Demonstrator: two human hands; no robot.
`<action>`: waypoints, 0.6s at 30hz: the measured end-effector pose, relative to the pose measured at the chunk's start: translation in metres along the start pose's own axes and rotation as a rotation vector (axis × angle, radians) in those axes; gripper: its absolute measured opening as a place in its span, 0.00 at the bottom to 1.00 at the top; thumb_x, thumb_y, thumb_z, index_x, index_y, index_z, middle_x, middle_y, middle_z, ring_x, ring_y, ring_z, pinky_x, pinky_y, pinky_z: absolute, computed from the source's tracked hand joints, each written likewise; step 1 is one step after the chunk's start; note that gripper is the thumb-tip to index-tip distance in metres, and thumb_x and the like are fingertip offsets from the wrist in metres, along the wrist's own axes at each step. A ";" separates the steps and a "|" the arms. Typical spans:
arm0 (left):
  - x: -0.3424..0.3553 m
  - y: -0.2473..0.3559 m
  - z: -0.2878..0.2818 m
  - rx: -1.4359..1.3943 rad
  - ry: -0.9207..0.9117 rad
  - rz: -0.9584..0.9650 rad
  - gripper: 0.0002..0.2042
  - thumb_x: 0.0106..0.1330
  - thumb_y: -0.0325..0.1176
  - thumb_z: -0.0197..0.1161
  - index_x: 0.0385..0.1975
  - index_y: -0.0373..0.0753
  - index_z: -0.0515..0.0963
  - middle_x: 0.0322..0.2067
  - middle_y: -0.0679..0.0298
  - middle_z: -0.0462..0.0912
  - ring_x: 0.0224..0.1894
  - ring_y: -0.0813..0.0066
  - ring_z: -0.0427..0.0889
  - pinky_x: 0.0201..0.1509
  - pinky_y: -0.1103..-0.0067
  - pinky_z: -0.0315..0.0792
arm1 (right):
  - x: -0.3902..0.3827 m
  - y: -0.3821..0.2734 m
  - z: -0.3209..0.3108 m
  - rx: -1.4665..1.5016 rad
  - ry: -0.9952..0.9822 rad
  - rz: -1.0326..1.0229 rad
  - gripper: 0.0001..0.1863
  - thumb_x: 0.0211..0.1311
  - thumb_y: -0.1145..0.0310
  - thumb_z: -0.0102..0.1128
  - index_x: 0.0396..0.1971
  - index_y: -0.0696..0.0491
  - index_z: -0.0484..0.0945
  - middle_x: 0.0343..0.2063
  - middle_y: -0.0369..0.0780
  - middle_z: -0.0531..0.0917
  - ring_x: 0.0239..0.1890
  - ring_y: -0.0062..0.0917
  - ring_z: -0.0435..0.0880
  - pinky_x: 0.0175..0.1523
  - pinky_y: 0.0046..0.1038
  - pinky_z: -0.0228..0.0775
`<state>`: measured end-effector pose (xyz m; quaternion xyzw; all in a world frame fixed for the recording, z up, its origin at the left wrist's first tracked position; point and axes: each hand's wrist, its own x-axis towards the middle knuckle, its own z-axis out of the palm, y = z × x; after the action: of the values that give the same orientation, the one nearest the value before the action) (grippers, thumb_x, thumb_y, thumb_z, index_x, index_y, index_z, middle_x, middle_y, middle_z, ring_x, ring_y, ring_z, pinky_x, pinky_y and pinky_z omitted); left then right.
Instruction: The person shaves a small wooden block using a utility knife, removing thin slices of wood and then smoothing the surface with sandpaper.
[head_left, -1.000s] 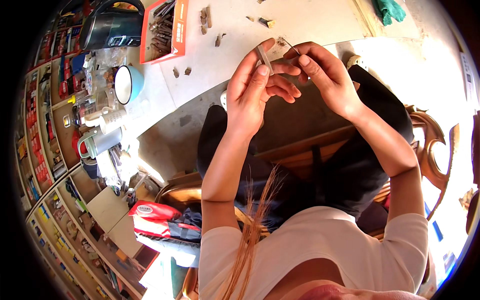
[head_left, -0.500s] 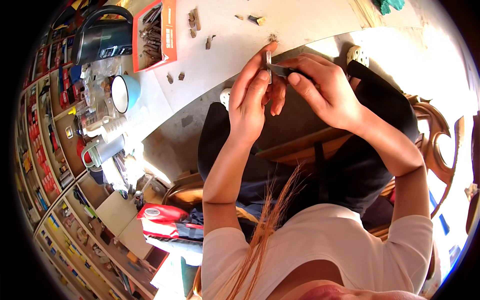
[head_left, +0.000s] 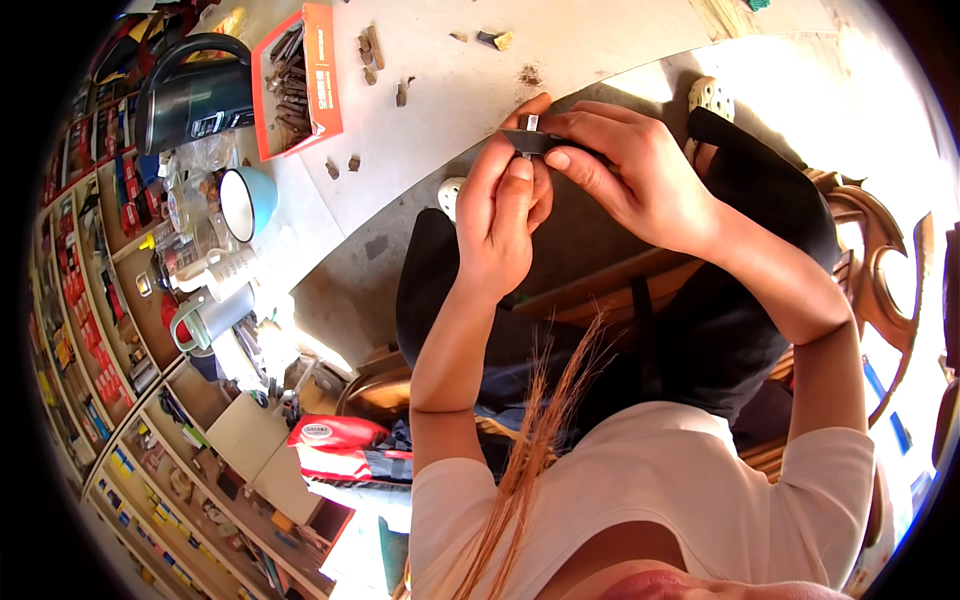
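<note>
My left hand [head_left: 497,215] is closed, its thumb and curled fingers round a small pale strip [head_left: 532,122] whose bright end sticks up. A knife with a dark, flat blade [head_left: 527,141] is gripped in my right hand [head_left: 640,175], thumb and forefinger pressed along it. The blade lies across the strip, close to my left thumb and forefinger. The knife's handle is mostly hidden inside my right hand, and the strip's lower part is behind my left fingers. Both hands are over my lap, just off the table's edge.
Ahead is a white table [head_left: 430,120] with brown wood chips [head_left: 376,47] and a small heap of dark crumbs [head_left: 530,76]. To the left stand a red box [head_left: 322,75] of brown sticks, a dark kettle [head_left: 195,105], a blue mug [head_left: 265,200] and crowded shelves [head_left: 110,370].
My left fingers have curled in from a more stretched-out hold, and less of the strip shows. The knife blade has turned and now lies broader across the strip. The view has shifted slightly.
</note>
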<state>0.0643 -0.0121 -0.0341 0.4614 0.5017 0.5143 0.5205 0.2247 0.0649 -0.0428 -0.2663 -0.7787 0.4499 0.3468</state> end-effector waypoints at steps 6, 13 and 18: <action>0.001 -0.003 0.001 0.000 0.050 0.028 0.20 0.76 0.27 0.39 0.63 0.27 0.65 0.18 0.73 0.61 0.17 0.88 0.56 0.20 0.87 0.51 | 0.002 0.005 0.000 -0.009 0.003 -0.027 0.12 0.66 0.64 0.60 0.40 0.59 0.80 0.29 0.46 0.82 0.32 0.42 0.81 0.37 0.36 0.74; 0.001 -0.006 0.001 -0.010 0.045 0.043 0.20 0.75 0.26 0.39 0.64 0.26 0.65 0.18 0.72 0.62 0.17 0.88 0.57 0.19 0.87 0.52 | 0.001 0.002 -0.005 0.079 -0.057 0.064 0.12 0.68 0.69 0.58 0.44 0.63 0.78 0.33 0.47 0.81 0.33 0.39 0.80 0.40 0.30 0.73; 0.002 -0.006 0.003 -0.047 0.057 0.010 0.21 0.76 0.28 0.38 0.64 0.26 0.64 0.19 0.72 0.62 0.16 0.87 0.57 0.19 0.87 0.54 | 0.001 0.007 0.000 0.027 0.054 -0.009 0.12 0.66 0.63 0.60 0.36 0.59 0.80 0.27 0.47 0.81 0.30 0.42 0.81 0.35 0.35 0.73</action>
<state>0.0674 -0.0102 -0.0395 0.4369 0.5016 0.5415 0.5142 0.2244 0.0691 -0.0491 -0.2701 -0.7640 0.4516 0.3733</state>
